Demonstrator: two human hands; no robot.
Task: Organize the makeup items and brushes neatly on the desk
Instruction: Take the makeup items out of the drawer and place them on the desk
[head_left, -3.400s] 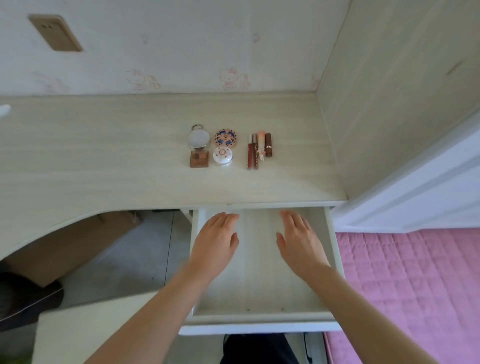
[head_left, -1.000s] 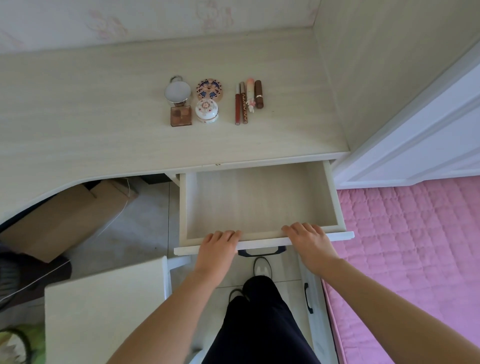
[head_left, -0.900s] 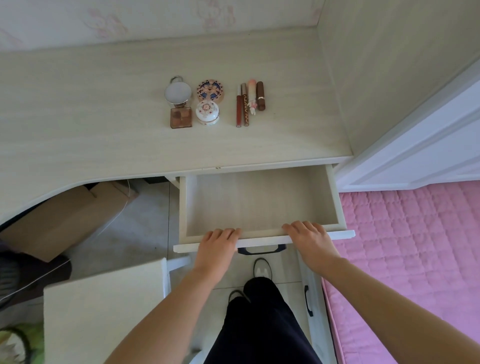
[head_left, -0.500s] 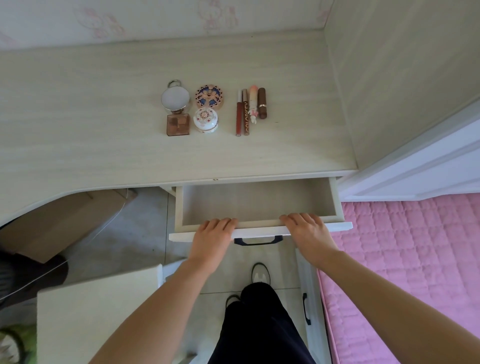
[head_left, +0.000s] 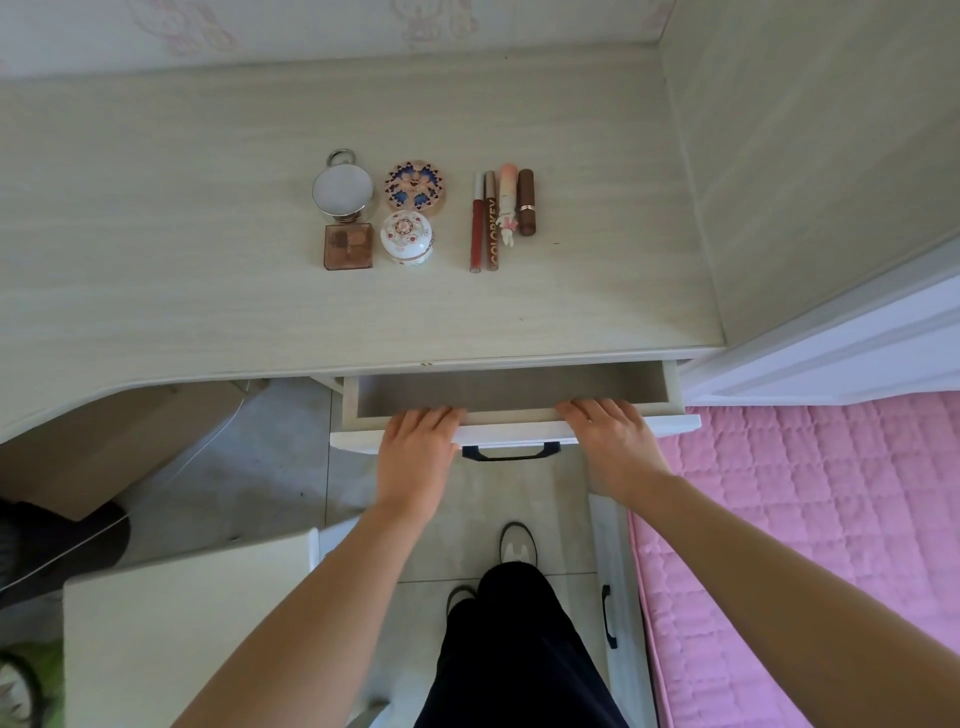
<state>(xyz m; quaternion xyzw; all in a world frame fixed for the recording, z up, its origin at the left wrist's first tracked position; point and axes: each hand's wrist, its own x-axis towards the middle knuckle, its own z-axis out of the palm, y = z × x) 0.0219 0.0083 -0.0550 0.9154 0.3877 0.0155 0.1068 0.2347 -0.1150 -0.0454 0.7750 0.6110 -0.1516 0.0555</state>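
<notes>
The sorting part of the job looks finished. On the desk (head_left: 156, 291) the makeup sits in 2 tidy groups near the back right. The left group is a small grid of 4: a round mirror (head_left: 343, 189) with a ring at its top, a patterned round compact (head_left: 415, 187) beside it, a square brown palette (head_left: 349, 246) in front of the mirror, and a little white floral jar (head_left: 407, 239) in front of the compact. Just to the right lie 4 sticks side by side, all pointing the same way: a red lip gloss (head_left: 476, 223), a brown tube (head_left: 490, 223) printed with letters, a pink stick (head_left: 507, 205) with a small rabbit charm, and a dark brown lipstick (head_left: 526, 202). No brushes are visible anywhere on the desk.

What seems left is only the drawer (head_left: 511, 389), which stands a little way out of the desk and shows nothing inside (its far end is hidden under the desktop). The left hand (head_left: 415, 457) and the right hand (head_left: 613, 441) both lie on its white front edge, 1 each side of the dark handle (head_left: 510, 451), fingers fairly straight and draped over the rim, gripping nothing. A push inward would likely close it and end the task.
</notes>
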